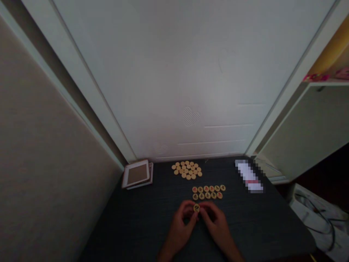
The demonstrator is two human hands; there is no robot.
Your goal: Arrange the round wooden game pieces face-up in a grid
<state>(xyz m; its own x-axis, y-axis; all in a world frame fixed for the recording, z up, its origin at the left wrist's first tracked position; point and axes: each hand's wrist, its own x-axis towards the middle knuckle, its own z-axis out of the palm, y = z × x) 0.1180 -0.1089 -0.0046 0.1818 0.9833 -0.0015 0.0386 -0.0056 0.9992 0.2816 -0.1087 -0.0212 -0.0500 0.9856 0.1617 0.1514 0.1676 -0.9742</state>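
Both hands meet over the dark table (131, 225), pinching one round wooden game piece (196, 207) with a dark mark on its face. My left hand (182, 222) grips it from the left, my right hand (216, 220) from the right, fingers curled on it. Just beyond them lie two short rows of face-up pieces (208, 192) with red and dark marks. Farther back sits a cluster of several plain, blank-side-up pieces (187, 170).
A flat box with a brown panel and pale rim (137, 174) lies at the back left corner. A blurred white object (249, 176) rests at the back right. A white wall closes the table's far edge; cables and a white thing (316, 211) lie off to the right.
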